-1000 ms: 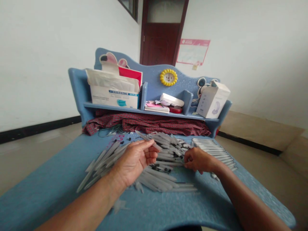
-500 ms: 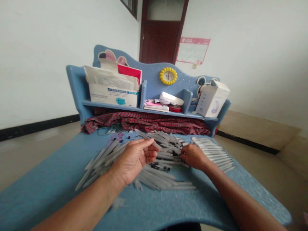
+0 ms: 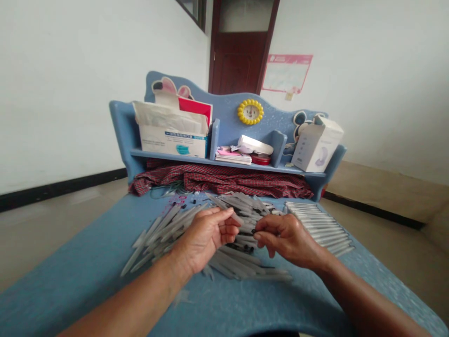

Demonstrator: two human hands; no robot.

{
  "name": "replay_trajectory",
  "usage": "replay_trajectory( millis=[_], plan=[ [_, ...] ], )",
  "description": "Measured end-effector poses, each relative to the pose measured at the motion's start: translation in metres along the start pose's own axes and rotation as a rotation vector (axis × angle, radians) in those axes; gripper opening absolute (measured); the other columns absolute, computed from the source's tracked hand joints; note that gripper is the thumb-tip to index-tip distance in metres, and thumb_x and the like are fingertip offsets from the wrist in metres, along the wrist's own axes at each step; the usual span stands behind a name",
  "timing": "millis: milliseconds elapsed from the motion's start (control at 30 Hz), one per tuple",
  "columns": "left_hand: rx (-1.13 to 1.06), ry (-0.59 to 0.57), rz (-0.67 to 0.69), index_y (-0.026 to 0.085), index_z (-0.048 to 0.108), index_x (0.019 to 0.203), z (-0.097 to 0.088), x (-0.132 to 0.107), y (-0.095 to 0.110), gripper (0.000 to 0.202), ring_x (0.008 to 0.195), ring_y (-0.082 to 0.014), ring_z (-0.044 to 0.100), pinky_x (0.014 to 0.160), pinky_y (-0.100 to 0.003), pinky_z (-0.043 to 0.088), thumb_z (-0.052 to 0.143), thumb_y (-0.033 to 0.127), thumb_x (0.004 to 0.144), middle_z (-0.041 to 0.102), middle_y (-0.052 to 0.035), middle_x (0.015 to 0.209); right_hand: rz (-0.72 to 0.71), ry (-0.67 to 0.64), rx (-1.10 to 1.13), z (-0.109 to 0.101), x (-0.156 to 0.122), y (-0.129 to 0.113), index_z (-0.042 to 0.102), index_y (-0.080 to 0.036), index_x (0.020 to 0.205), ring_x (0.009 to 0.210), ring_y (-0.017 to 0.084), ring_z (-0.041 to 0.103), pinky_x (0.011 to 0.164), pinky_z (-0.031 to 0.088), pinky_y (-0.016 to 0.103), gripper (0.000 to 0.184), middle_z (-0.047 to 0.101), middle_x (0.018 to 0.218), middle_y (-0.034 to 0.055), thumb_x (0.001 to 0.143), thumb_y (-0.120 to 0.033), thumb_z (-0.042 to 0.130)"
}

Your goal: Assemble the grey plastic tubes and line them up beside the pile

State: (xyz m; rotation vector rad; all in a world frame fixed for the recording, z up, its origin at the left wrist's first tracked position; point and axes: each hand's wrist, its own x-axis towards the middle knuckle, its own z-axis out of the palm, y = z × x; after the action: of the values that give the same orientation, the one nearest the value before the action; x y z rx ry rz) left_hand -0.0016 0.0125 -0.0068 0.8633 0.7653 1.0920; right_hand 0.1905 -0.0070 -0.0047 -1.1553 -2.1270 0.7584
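Observation:
My left hand (image 3: 210,236) is closed, palm up, pinching a translucent pen barrel (image 3: 237,218) between thumb and fingers. To its right, my right hand (image 3: 291,238) pinches a small black pen plug (image 3: 254,230) between thumb and forefinger, a short gap from the barrel's near end. Both hands are above a heap of frosted pen barrels (image 3: 233,266) on the blue desk. More barrels (image 3: 157,236) fan out left of my left hand. Small black parts (image 3: 248,248) lie among the heap, partly hidden by the hands.
Beyond my right hand, a neat row of pens (image 3: 322,227) lies along the blue desk (image 3: 87,276). Behind the heap is a red checked cloth (image 3: 224,180) under the shelf. The shelf holds a mask box (image 3: 171,140), papers (image 3: 233,157) and a white box (image 3: 317,145).
My right hand has lifted from the heap and moved left towards my left hand, with the black plug now showing at its fingertips. The left hand keeps its barrel. The view has shifted slightly.

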Motion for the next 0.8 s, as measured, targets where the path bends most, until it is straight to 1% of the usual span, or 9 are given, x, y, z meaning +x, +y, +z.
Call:
replay_trajectory(
  millis=[100,267,433,567,800],
  plan=[
    [0.001,-0.007,-0.014,0.010,0.060,0.067,0.002,-0.001,-0.001,0.011,0.048,-0.0106,0.059,0.045,-0.020,0.048,0.057,0.011,0.078,0.064,-0.0041,0.058,-0.062,0.040,-0.064,0.007,-0.001,-0.003,0.059,-0.016,0.075,0.046,0.006,0.051,0.046,0.038,0.015,0.018,0.058,0.058,-0.0027,0.082,-0.032,0.051],
    [0.007,-0.024,-0.010,0.010,0.059,0.068,0.001,-0.001,-0.003,0.010,0.048,-0.0109,0.059,0.044,-0.019,0.047,0.058,0.013,0.077,0.064,-0.0037,0.059,-0.091,0.086,-0.105,0.014,0.002,0.000,0.060,-0.017,0.075,0.047,0.006,0.050,0.046,0.037,0.015,0.018,0.058,0.059,-0.0034,0.083,-0.031,0.051],
    [0.042,-0.035,0.001,0.010,0.059,0.070,0.000,0.000,-0.006,0.009,0.048,-0.0106,0.059,0.044,-0.019,0.047,0.058,0.015,0.077,0.063,-0.0037,0.060,-0.131,0.108,-0.106,0.015,0.002,0.001,0.059,-0.017,0.074,0.046,0.006,0.049,0.045,0.036,0.017,0.017,0.057,0.057,-0.0029,0.083,-0.028,0.050],
    [0.061,-0.029,0.005,0.011,0.058,0.070,-0.001,0.000,-0.006,0.009,0.048,-0.0101,0.058,0.044,-0.018,0.047,0.057,0.016,0.078,0.063,-0.0035,0.060,-0.135,0.132,-0.107,0.015,0.001,0.002,0.060,-0.017,0.075,0.045,0.006,0.049,0.045,0.035,0.018,0.016,0.057,0.057,-0.0026,0.083,-0.028,0.051],
    [0.114,-0.016,-0.004,0.011,0.056,0.073,0.001,-0.001,-0.006,0.009,0.048,-0.0098,0.058,0.044,-0.018,0.045,0.057,0.018,0.078,0.062,-0.0029,0.059,-0.145,0.118,-0.126,0.014,0.001,0.001,0.059,-0.017,0.072,0.045,0.006,0.048,0.046,0.035,0.018,0.017,0.053,0.054,-0.0036,0.083,-0.027,0.051]
  ],
)
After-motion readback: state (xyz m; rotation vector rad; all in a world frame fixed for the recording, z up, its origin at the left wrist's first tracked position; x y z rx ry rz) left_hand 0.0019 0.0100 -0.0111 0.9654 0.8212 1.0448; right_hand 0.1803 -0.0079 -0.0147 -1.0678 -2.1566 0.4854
